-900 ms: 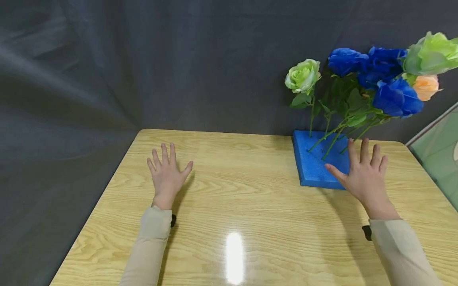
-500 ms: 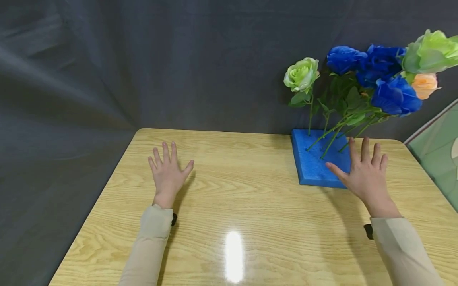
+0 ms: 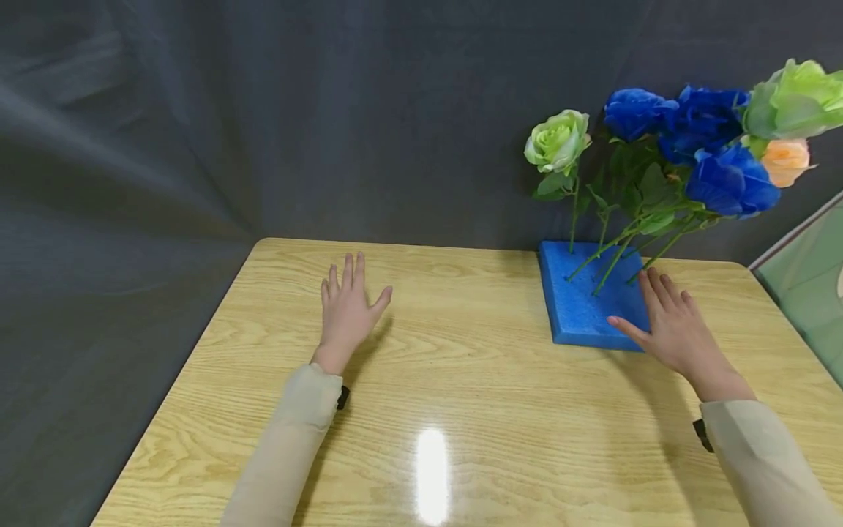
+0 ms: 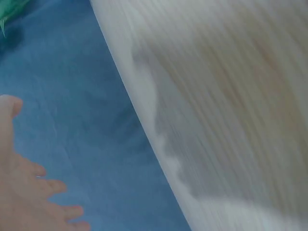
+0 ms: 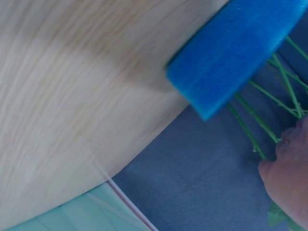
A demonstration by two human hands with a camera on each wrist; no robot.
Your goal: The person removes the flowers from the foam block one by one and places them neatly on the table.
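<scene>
Both flat, empty hands are shifting: the left hand (image 3: 347,311) toward frame centre, the right hand (image 3: 672,329) settling onto the blue foam block (image 3: 579,304) at right.

Your head camera looks forward and down across the wooden table (image 3: 461,380) from above your forearms. Your left wrist camera sits close over the table's edge (image 4: 144,110), blurred. Your right wrist camera, equally close, shares the blue foam block (image 5: 231,53) (image 3: 582,307) with the head view.
</scene>
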